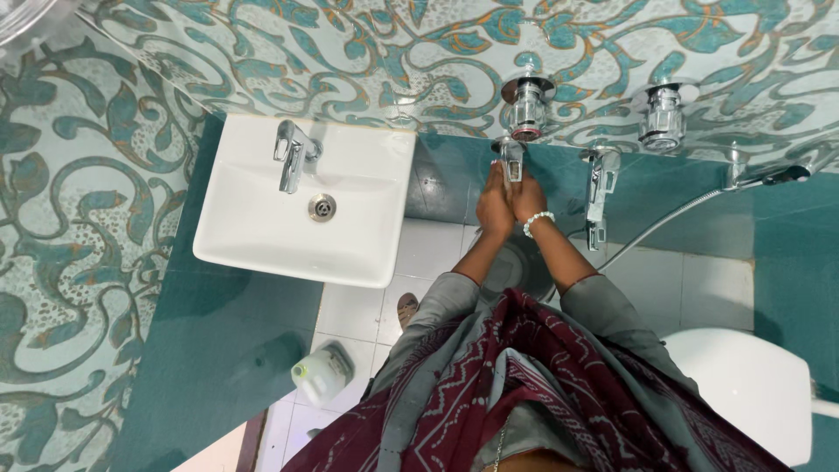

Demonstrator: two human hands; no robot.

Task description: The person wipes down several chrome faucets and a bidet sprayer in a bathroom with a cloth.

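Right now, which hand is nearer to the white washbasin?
The left hand. It is on the side toward the washbasin, apart from it; the right hand, with the bead bracelet, is pressed beside it, farther away.

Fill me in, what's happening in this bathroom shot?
A person stands at a wall tap, both hands raised together under its spout. The left hand presses against the right hand, which wears a bead bracelet. A bucket sits below them. The sink to the left is unused; a white jug stands on the floor.
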